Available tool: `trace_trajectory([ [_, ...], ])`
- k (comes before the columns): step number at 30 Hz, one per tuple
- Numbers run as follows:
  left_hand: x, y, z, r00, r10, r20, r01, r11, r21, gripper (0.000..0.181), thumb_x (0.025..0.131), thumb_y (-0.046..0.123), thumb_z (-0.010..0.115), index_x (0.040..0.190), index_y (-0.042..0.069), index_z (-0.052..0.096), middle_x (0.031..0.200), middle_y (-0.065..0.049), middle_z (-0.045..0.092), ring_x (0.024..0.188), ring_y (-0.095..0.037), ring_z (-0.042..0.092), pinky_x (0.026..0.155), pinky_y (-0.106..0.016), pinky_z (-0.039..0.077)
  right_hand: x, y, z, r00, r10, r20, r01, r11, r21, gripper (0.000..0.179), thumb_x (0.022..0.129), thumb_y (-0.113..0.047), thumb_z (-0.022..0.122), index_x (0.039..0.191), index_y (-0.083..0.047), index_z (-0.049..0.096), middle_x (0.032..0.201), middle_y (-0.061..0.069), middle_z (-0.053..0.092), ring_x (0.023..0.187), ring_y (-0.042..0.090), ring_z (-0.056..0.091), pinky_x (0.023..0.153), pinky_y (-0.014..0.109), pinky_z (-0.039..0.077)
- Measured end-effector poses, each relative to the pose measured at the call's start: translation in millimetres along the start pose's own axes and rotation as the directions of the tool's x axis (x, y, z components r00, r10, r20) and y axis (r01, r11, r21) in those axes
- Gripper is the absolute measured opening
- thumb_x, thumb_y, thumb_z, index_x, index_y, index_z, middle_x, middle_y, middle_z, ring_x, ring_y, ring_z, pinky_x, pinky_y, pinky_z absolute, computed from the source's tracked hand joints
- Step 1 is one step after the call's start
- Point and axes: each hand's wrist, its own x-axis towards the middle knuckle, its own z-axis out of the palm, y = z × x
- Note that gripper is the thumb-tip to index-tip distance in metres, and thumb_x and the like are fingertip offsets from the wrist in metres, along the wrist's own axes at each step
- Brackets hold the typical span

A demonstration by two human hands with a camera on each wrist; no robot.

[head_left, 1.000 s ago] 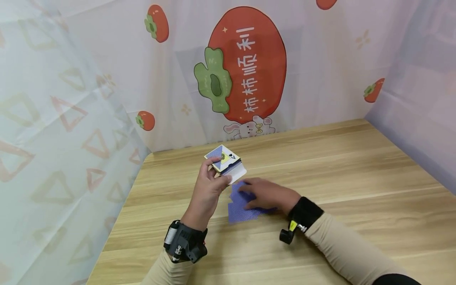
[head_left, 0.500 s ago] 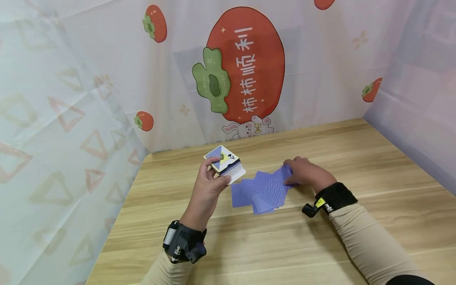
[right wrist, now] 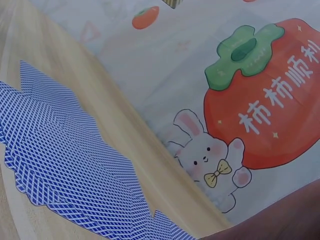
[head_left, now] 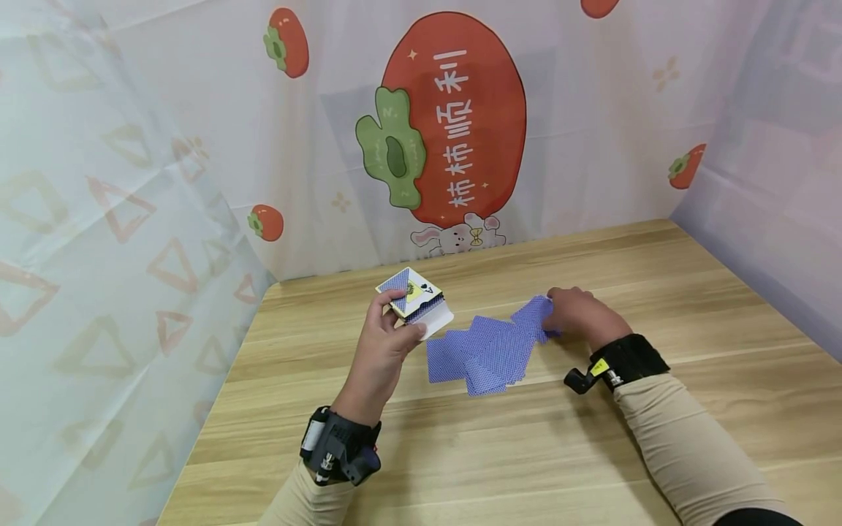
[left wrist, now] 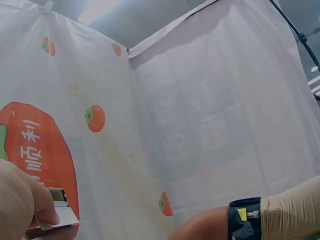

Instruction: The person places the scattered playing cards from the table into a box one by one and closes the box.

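My left hand [head_left: 388, 347] holds up an open card box [head_left: 413, 288], thumb on its white flap [head_left: 437, 320]. An ace of spades design shows on the box's face. Blue-patterned playing cards [head_left: 496, 347] lie face down on the table in an overlapping, uneven row. At the row's right end, my right hand [head_left: 582, 315] curls over the last cards [head_left: 530, 315]; its fingertips are mostly hidden. The left wrist view shows the box flap [left wrist: 62, 217] under my thumb. In the right wrist view, the spread cards [right wrist: 75, 155] fill the lower left.
A light wood-grain table [head_left: 329, 453] lies under both arms. Behind it hangs a white cloth backdrop [head_left: 579, 146] with persimmon prints, meeting the table's back edge. Cloth walls [head_left: 118, 256] also stand on the left and right. Each wrist carries a strapped camera [head_left: 342, 446].
My right hand has moved right from the middle of the table, drawing the playing cards out into a longer row. My left hand and the card box have stayed nearly still.
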Motion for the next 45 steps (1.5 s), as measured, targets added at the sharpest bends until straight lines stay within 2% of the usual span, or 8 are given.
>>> trace_trajectory([
  [6, 1.2, -0.8, -1.5, 1.000, 0.003, -0.006, -0.003, 1.000, 0.009, 0.067, 0.086, -0.017, 0.057, 0.141, 0.011, 0.032, 0.148, -0.022, 0.038, 0.127, -0.037, 0.049, 0.087, -0.031, 0.054, 0.5, -2.1, 0.5, 0.999, 0.046, 0.000, -0.046, 0.998, 0.035, 0.070, 0.083, -0.016, 0.070, 0.140, 0.013, 0.043, 0.117, 0.031, 0.040, 0.099, 0.040, 0.045, 0.072, 0.040, 0.046],
  [14, 0.7, 0.0, -1.3, 1.000, 0.000, -0.003, 0.000, 1.000, -0.002, 0.067, 0.085, -0.017, 0.057, 0.141, 0.012, 0.032, 0.148, -0.021, 0.038, 0.126, -0.036, 0.050, 0.087, -0.030, 0.054, 4.6, 1.1, 4.3, 1.000, 0.029, 0.002, -0.029, 0.998, 0.054, 0.071, 0.087, -0.017, 0.069, 0.141, 0.012, 0.034, 0.128, 0.035, 0.048, 0.102, 0.039, 0.049, 0.082, 0.046, 0.047],
  [20, 0.7, 0.1, -1.8, 1.000, -0.006, -0.008, 0.006, 1.000, 0.006, 0.066, 0.086, -0.016, 0.057, 0.142, 0.011, 0.032, 0.149, -0.021, 0.038, 0.128, -0.036, 0.049, 0.087, -0.030, 0.053, 7.9, -3.6, 10.7, 1.000, 0.012, 0.012, -0.013, 0.998, 0.055, 0.079, 0.090, -0.015, 0.063, 0.152, 0.008, 0.022, 0.137, 0.041, 0.037, 0.112, 0.044, 0.047, 0.089, 0.053, 0.047],
  [24, 0.2, 0.6, -1.6, 1.000, -0.009, -0.013, 0.009, 1.000, 0.010, 0.067, 0.086, -0.017, 0.056, 0.142, 0.011, 0.032, 0.150, -0.020, 0.038, 0.128, -0.036, 0.049, 0.088, -0.030, 0.053, 9.5, -7.1, 17.0, 0.999, -0.020, 0.029, 0.018, 0.999, 0.049, 0.083, 0.091, -0.020, 0.063, 0.155, 0.007, 0.018, 0.139, 0.041, 0.034, 0.116, 0.046, 0.047, 0.091, 0.055, 0.047],
  [29, -0.3, 0.2, -1.6, 1.000, -0.011, -0.013, 0.011, 1.000, 0.002, 0.067, 0.086, -0.017, 0.057, 0.141, 0.012, 0.033, 0.148, -0.021, 0.038, 0.126, -0.036, 0.050, 0.087, -0.030, 0.053, 9.4, -13.3, 21.2, 0.996, -0.077, 0.040, 0.076, 0.997, 0.022, 0.088, 0.088, -0.024, 0.069, 0.154, 0.010, 0.021, 0.138, 0.040, 0.037, 0.116, 0.044, 0.049, 0.095, 0.055, 0.047],
  [36, 1.4, -1.6, -3.0, 1.000, -0.005, -0.011, 0.005, 1.000, 0.000, 0.066, 0.086, -0.017, 0.056, 0.141, 0.011, 0.033, 0.148, -0.022, 0.039, 0.126, -0.035, 0.050, 0.087, -0.030, 0.053, 0.5, -29.8, 13.6, 0.990, -0.123, 0.064, 0.124, 0.992, -0.006, 0.082, 0.091, -0.029, 0.071, 0.150, 0.012, 0.030, 0.144, 0.036, 0.042, 0.129, 0.045, 0.046, 0.107, 0.059, 0.040],
  [42, 1.7, -0.7, -3.4, 1.000, 0.000, -0.016, 0.000, 1.000, -0.002, 0.065, 0.086, -0.017, 0.056, 0.140, 0.011, 0.033, 0.147, -0.022, 0.040, 0.124, -0.035, 0.051, 0.086, -0.029, 0.054, -18.8, -53.9, -2.3, 0.981, -0.184, 0.067, 0.187, 0.981, -0.051, 0.078, 0.089, -0.031, 0.075, 0.148, 0.006, 0.040, 0.136, 0.028, 0.055, 0.120, 0.041, 0.052, 0.102, 0.057, 0.045],
  [45, 1.9, -0.5, -3.5, 1.000, 0.002, -0.015, -0.002, 1.000, -0.002, 0.065, 0.086, -0.017, 0.056, 0.140, 0.011, 0.033, 0.146, -0.022, 0.040, 0.124, -0.035, 0.051, 0.086, -0.029, 0.054, -32.7, -67.0, -9.3, 0.972, -0.225, 0.063, 0.228, 0.973, -0.044, 0.077, 0.087, -0.029, 0.077, 0.147, 0.005, 0.043, 0.135, 0.025, 0.055, 0.115, 0.036, 0.055, 0.098, 0.053, 0.050],
])
